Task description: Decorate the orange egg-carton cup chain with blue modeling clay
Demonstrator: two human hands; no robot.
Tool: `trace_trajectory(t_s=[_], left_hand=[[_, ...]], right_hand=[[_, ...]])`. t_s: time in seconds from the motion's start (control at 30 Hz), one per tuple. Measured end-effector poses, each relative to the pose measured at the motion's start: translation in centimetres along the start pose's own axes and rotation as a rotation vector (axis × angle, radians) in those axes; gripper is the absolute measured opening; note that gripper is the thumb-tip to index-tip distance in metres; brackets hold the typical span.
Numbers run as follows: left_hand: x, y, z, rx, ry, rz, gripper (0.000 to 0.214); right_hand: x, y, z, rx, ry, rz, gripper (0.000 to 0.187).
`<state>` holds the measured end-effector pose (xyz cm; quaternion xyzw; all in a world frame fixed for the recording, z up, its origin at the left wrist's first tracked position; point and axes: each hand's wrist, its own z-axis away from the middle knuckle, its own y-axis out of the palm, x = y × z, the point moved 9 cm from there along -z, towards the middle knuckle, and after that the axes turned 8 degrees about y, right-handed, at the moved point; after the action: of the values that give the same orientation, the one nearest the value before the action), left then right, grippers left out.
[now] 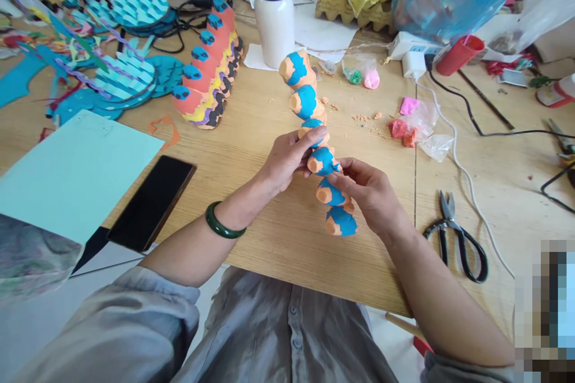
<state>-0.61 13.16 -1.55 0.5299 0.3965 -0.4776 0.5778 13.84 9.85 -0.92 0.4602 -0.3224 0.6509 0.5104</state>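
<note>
A bumpy strip [321,161] of several joined knobs, coated in orange with blue clay patches, is held up over the table. My left hand [287,155] grips it near the middle, the thumb lying across one knob. From the right, my right hand [368,188] pinches the strip's edge, where a bit of blue clay sticks out between thumb and finger. The lower knobs hang free below my hands. Left of them on the table lies a finished-looking striped piece [209,66] in red, yellow, purple and black, with blue dotted spots.
A white bottle [274,18] stands behind the strip. Black-handled scissors [453,239] lie at right, beside a white cable [458,155]. Clay packets [408,125] and crumbs are scattered nearby. At left are a phone [153,202], a pale green sheet [76,173] and blue paper crafts [121,75].
</note>
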Motion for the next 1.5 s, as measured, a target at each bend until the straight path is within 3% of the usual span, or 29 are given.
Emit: trace_trajectory(t_s=[0.5, 0.63, 0.83, 1.07, 1.3, 1.5], left_hand=[[-0.1, 0.9, 0.5, 0.073, 0.009, -0.051, 0.055], [0.2, 0.7, 0.3, 0.054, -0.002, -0.048, 0.054], [0.3, 0.4, 0.2, 0.03, -0.038, -0.045, 0.052], [0.1, 1.0, 0.6, 0.085, -0.019, -0.05, 0.049], [1.8, 0.3, 0.4, 0.015, -0.184, -0.05, 0.045], [2.0, 0.4, 0.3, 0.02, -0.177, -0.012, 0.047]], right_hand=[[-1.3, 0.8, -0.4, 0.079, 0.147, -0.239, 0.031], [-1.2, 0.6, -0.4, 0.048, 0.136, -0.234, 0.03], [-1.0, 1.1, -0.5, 0.124, 0.15, -0.268, 0.041], [-1.6, 1.0, -0.5, 0.106, 0.187, -0.245, 0.036], [-1.5, 1.4, -0.8, 0.166, 0.139, -0.238, 0.038], [-1.7, 1.4, -0.8, 0.165, 0.131, -0.239, 0.036]])
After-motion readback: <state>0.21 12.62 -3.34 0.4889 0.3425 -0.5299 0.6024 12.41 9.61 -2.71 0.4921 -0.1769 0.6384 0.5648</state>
